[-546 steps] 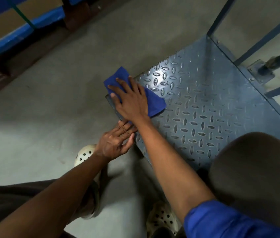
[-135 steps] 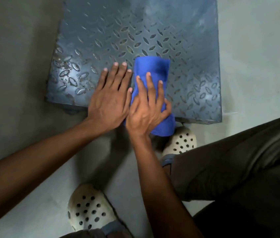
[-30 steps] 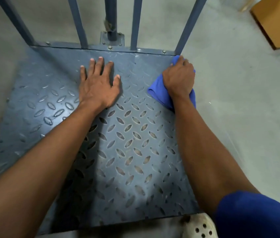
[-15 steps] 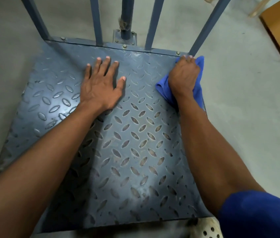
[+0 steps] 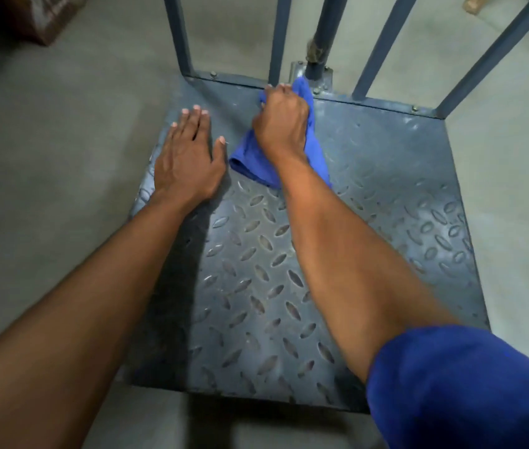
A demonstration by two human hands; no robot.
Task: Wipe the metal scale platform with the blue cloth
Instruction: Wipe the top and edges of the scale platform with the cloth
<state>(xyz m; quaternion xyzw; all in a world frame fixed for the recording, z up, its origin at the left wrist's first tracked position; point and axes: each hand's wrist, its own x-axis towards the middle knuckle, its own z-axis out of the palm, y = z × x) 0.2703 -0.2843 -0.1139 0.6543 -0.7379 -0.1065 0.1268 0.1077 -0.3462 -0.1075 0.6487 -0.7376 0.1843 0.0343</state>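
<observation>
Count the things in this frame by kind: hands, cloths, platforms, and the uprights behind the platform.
Hands: 2 (left hand, right hand)
blue cloth: 1
metal scale platform: 1
square rail bars: 4
round post: 1
Total: 9

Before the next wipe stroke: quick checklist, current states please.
1. Grip on cloth: right hand curls round the blue cloth. Ok.
2. Cloth contact: it lies on the scale platform, at the far edge. Ok.
3. Leftward path: left hand rests flat on the platform just beside the cloth, in the way. Not ok.
4. Forward room: right fingertips are at the foot of a rail upright. Not ok.
5. Rightward and nearward path: bare plate. Ok.
6. Dirt left on the plate: cannot tell.
</observation>
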